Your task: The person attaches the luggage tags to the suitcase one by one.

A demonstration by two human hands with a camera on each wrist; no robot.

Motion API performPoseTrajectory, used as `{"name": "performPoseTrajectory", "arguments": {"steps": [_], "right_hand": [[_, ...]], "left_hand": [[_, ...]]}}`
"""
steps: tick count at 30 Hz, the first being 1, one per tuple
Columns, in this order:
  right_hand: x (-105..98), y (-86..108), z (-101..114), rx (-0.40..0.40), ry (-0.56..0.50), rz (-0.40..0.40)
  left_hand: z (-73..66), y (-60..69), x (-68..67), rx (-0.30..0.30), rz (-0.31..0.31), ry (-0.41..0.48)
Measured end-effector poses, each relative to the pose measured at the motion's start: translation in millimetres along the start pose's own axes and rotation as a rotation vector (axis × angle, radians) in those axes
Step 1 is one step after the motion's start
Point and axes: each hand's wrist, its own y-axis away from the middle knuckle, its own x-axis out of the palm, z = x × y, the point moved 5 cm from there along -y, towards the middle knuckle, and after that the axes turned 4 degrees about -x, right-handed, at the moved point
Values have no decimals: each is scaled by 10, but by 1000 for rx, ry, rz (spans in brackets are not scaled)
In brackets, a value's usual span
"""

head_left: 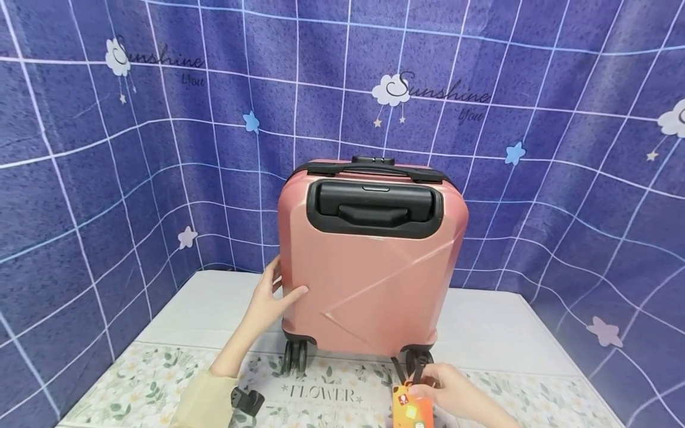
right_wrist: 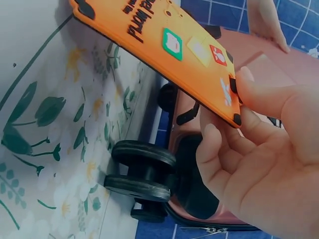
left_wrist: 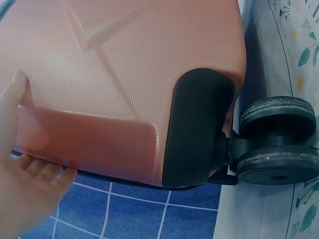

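Observation:
A pink suitcase (head_left: 369,285) stands upright on its wheels, its recessed black pull handle (head_left: 374,205) facing me. My left hand (head_left: 270,297) holds the suitcase's left side. In the left wrist view, the thumb (left_wrist: 15,92) lies on the broad face while the fingers (left_wrist: 47,172) bend round the edge. Low at the right corner, my right hand (head_left: 446,386) pinches an orange luggage tag (head_left: 409,410) by its strap end. A black strap (head_left: 417,371) runs up from the tag beside the right wheel. Seen from the right wrist, the tag (right_wrist: 184,47) bears small coloured pictures and lettering.
White tabletop (head_left: 497,315) extends on both sides of the suitcase. In front lies a flower-print mat (head_left: 321,410) lettered FLOWER. A blue gridded curtain (head_left: 225,154) hangs behind and at both sides. Black double wheels (head_left: 294,356) carry the suitcase, and a combination lock (head_left: 373,160) tops it.

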Motion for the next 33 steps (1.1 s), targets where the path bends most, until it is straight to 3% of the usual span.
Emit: {"name": "performPoseTrajectory", "arguments": {"steps": [17, 20, 26, 33], "right_hand": [[-134, 37, 260, -173, 61, -97], [-157, 55, 309, -233, 90, -148], [-209, 77, 388, -295, 115, -217], [-271, 87, 487, -388, 98, -246]], "left_hand": [[35, -3, 6, -5, -4, 19], [78, -16, 8, 1, -2, 22], [315, -89, 26, 0, 5, 6], [297, -81, 21, -15, 9, 6]]}}
